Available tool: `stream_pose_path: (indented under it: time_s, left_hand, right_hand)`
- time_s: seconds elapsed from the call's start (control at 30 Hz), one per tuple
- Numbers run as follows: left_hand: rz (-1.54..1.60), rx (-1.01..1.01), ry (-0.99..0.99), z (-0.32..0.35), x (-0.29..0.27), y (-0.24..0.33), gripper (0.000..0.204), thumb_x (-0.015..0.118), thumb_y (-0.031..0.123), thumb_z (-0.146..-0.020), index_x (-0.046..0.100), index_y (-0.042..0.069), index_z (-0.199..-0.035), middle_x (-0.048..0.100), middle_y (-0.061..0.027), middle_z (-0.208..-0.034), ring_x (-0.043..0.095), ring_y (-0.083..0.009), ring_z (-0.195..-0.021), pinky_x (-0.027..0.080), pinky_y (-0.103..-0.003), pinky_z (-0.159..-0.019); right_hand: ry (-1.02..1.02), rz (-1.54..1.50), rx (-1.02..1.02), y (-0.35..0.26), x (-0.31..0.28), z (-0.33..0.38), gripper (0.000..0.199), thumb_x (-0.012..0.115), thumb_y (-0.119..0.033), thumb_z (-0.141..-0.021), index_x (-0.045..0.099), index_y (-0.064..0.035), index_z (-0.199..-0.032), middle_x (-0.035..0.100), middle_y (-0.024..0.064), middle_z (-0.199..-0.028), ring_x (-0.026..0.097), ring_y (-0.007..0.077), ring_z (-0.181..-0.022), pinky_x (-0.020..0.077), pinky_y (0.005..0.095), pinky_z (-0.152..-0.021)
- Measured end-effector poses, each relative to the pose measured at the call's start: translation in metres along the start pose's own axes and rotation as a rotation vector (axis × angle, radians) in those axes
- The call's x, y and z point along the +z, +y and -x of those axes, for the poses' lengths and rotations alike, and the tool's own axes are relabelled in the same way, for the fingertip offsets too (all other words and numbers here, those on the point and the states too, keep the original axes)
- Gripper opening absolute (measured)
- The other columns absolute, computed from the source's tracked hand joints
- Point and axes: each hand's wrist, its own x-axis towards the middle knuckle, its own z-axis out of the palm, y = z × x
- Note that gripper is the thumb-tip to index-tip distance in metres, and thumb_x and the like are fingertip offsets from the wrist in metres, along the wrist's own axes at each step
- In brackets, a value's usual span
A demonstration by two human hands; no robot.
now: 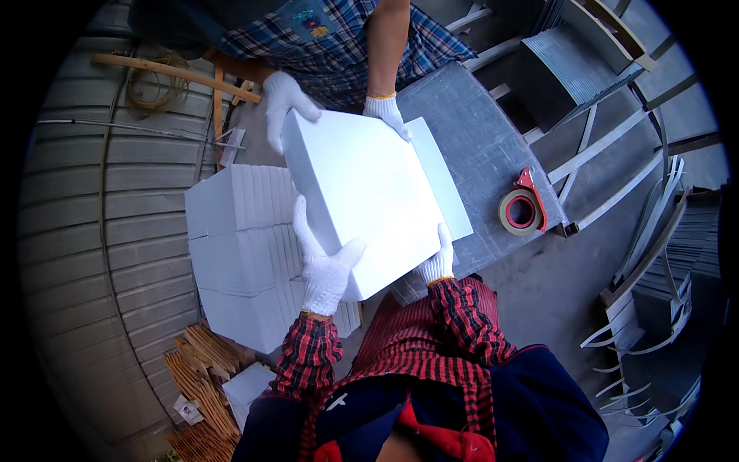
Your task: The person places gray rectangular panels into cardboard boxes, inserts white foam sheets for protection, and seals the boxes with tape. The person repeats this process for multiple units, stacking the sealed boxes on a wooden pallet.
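- Hidden/cut off: underside of the white foam slab [362,196] not visible; a second white slab [445,181] lies under it, only its right strip & near corner showing. Grey table [493,146] mostly covered by both. Fingers of both own hands curl under the slab edge, so fingertips can't be seen. Co-worker's face out of frame, only torso in blue plaid shirt [339,38] + arms.
- Hard to make out: stack of white foam pieces [239,246] at left – ribbed edges, exact count can't tell. Bundle of thin wooden sticks [204,377] lower left, too many & blurred to count.
- Counts: 2 people, 4 gloved hands, all white knit gloves. 2 slabs on/over table. 1 tape dispenser [522,206], red frame w/ brown tape roll, on table right of slabs, well apart from hands.
- Left hand [322,266]: at slab's near-left edge, thumb on top, palm against the side, closed round the edge – gripping it. Red-black check sleeve, forearm comes up from bottom.
- Right hand [439,258]: at near-right corner, thumb up along the edge, closed on slab, gripping.
- Co-worker's hands: one [283,104] on far-left corner, other [386,114] on far edge, both gripping the same slab.
- Slab pos: held betw. the 2 people, tilted, left side raised, over table's left part & above the lower slab.
- Metal frames & strips [585,69] at right, on the floor.
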Motion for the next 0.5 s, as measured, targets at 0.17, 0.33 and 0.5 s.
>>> stream_pose_path:
  time_s: [0.17,0.33,0.5]
  left_hand:
    - [0.389,-0.026,-0.026,-0.006,-0.077,-0.104,0.099,0.069,0.006,-0.076,0.013,0.008,-0.158,0.042,-0.0188,-0.143,0.052,-0.0278,-0.125,0.048,-0.039,-0.101]
    - [0.906,-0.416,-0.303,-0.023,-0.091,-0.267,0.068,0.066,0.025,-0.084,0.045,0.004,-0.145,0.056,-0.0170,-0.134,0.054,-0.0286,-0.125,0.045,-0.043,-0.107]
    - [1.101,-0.619,-0.232,-0.018,0.002,-0.310,0.050,0.061,0.044,-0.097,0.056,0.008,-0.132,0.062,-0.0054,-0.122,0.059,-0.0198,-0.113,0.050,-0.036,-0.095]
  right_hand:
    - [0.118,-0.032,-0.084,0.027,0.009,0.018,0.048,0.062,-0.017,-0.097,0.047,-0.0012,-0.140,0.057,0.0145,-0.139,0.053,0.0328,-0.129,0.0417,0.0496,-0.111]
    - [0.222,0.304,-0.216,0.028,0.032,0.072,0.024,0.067,-0.003,-0.087,0.062,0.0002,-0.110,0.068,0.0101,-0.106,0.064,0.0269,-0.103,0.0486,0.0434,-0.102]
    - [0.105,0.844,-0.491,0.033,0.096,0.145,0.028,0.065,0.001,-0.083,0.063,-0.0001,-0.111,0.067,0.0099,-0.106,0.064,0.0255,-0.093,0.0532,0.0366,-0.085]
